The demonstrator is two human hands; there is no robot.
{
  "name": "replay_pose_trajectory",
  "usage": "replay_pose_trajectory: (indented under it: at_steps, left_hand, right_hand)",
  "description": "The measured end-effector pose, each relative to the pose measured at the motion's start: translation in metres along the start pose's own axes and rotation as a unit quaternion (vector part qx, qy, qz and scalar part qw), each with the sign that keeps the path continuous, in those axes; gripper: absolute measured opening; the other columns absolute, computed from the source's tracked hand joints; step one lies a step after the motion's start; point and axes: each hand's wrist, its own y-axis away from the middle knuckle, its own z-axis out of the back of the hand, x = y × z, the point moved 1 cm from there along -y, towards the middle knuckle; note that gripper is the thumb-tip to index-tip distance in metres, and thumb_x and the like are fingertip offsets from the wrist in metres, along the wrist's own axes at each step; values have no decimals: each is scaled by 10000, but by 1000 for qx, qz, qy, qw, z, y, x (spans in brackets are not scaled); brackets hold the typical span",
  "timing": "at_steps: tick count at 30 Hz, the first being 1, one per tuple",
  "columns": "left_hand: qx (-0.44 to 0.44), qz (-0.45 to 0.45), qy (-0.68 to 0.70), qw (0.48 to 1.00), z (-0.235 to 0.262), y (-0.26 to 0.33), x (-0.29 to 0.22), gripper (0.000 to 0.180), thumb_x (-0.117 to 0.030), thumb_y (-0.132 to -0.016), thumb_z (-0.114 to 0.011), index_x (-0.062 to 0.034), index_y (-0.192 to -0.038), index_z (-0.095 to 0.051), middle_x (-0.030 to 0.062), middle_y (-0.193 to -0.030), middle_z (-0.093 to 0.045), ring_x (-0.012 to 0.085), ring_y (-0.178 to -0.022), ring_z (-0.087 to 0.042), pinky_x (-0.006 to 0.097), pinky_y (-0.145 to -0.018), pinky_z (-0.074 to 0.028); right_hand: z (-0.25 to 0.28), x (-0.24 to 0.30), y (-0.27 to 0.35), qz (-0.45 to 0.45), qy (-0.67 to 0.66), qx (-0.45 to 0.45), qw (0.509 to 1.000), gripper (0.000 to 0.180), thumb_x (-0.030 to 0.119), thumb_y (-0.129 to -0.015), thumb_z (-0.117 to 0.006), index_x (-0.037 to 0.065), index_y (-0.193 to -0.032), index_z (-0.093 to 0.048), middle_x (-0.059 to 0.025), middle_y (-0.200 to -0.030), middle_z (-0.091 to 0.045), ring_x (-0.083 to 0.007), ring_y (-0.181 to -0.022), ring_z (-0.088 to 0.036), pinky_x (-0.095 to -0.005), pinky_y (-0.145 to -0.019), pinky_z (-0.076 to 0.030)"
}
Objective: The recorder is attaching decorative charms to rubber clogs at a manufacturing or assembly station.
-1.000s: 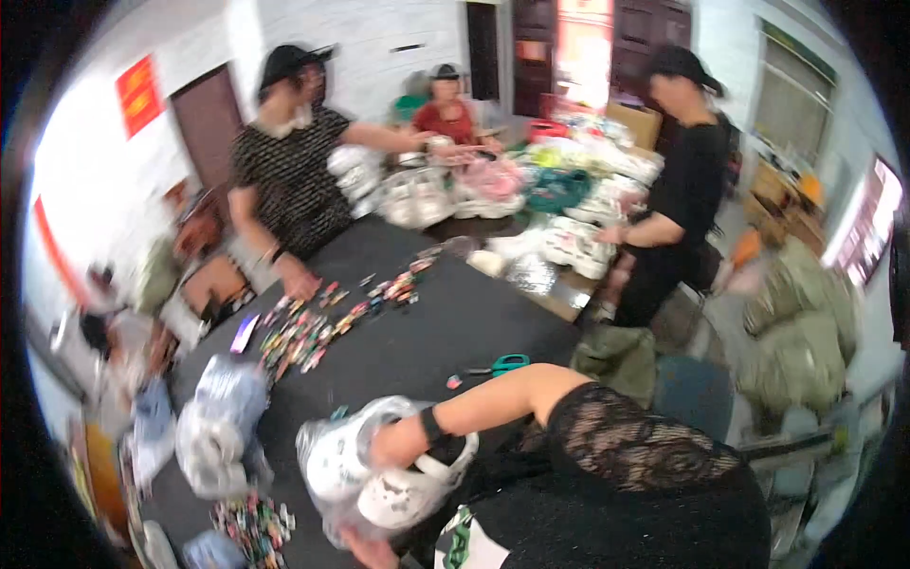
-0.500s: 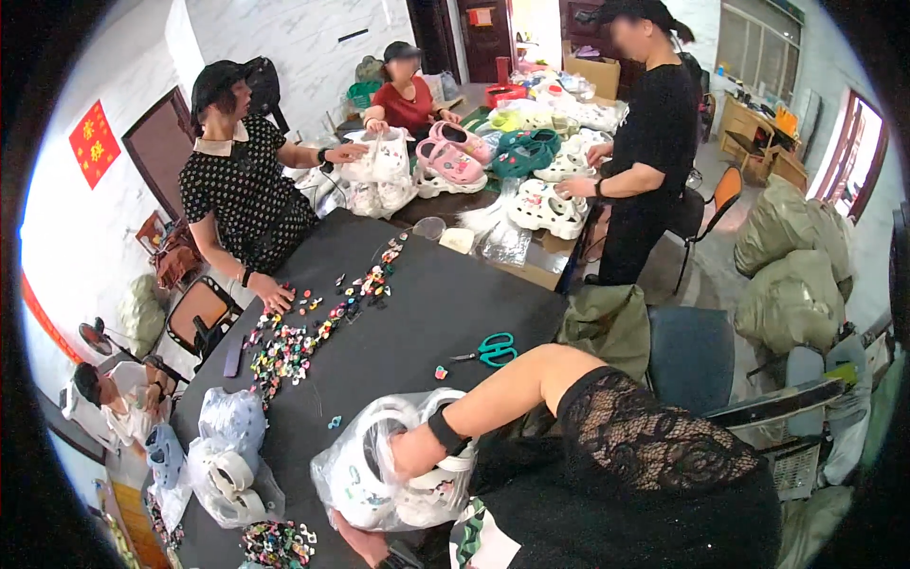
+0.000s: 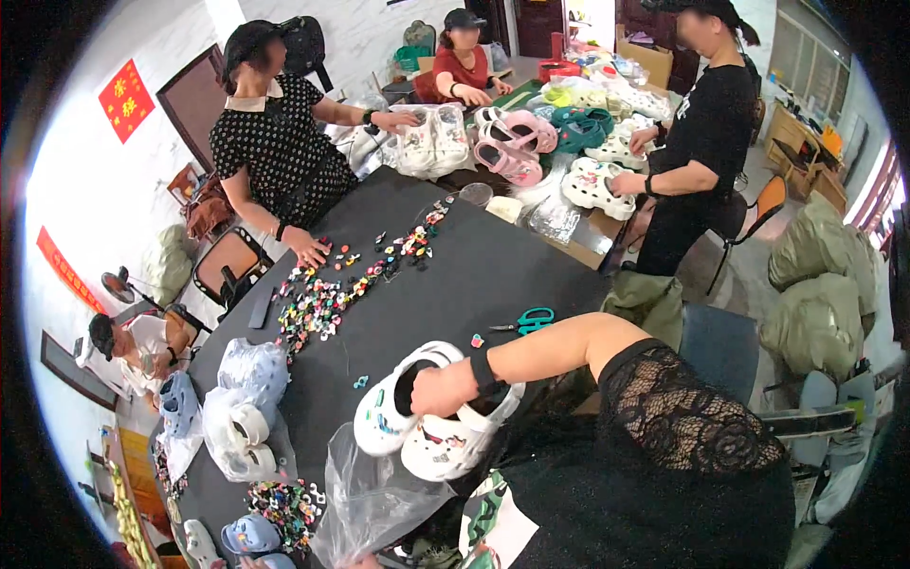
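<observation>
My right hand point(image 3: 444, 389) grips a pair of white clogs point(image 3: 417, 422) with small charms on them, fingers hooked into the openings, above the near edge of the black table point(image 3: 474, 275). A clear plastic bag point(image 3: 365, 498) hangs slack below the clogs. Only a sliver of my left hand point(image 3: 363, 561) shows at the lower edge, at the bottom of that bag. Green-handled scissors point(image 3: 529, 320) lie just beyond my right forearm.
Colourful shoe charms point(image 3: 327, 299) are strewn across the table in front of a seated person in a dotted top. Bagged clogs point(image 3: 242, 417) sit at the left end. Two more people handle clogs point(image 3: 512, 152) at the far end. Green sacks point(image 3: 815, 294) stand at the right.
The white clogs were inside the clear bag; now they are out of it in my right hand, with the bag hanging empty below. The view has also shifted.
</observation>
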Motion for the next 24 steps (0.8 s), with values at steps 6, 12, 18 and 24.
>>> replay_pose_trajectory:
  at_steps: [6,12,18,24]
  left_hand:
    - [-23,52,38,998,23,19,-21,715,-313,-842,-560,57,-1348,-216,257,-1338,-325,319,-1247,-318,450,-1027,-254]
    - [-21,104,82,991,17,45,-66,805,-407,-868,-539,44,-1392,-127,279,-1408,-231,353,-1312,-229,478,-1076,-176]
    - [-28,23,-178,983,-21,-11,7,487,-234,-890,-511,8,-1291,-379,218,-1295,-422,303,-1183,-420,405,-963,-336]
    - [33,34,-517,855,-129,-30,30,478,-314,-925,-403,4,-1280,-419,210,-1267,-471,307,-1197,-427,417,-1041,-295]
  right_hand:
    - [-27,-31,-47,-159,-100,31,982,168,125,-638,-599,1,-730,-665,-182,-755,-653,-334,-724,-643,-416,-621,-501]
    - [-68,-38,-88,-227,-185,-68,954,178,106,-649,-575,-14,-744,-666,-218,-783,-646,-354,-770,-643,-418,-668,-516]
    - [-93,3,-104,-296,-222,-153,916,213,106,-676,-525,-68,-780,-591,-222,-695,-623,-362,-675,-631,-447,-602,-497]
    - [-97,-11,-82,-330,-228,-222,889,251,102,-690,-521,-65,-873,-561,-232,-680,-615,-371,-660,-628,-455,-577,-493]
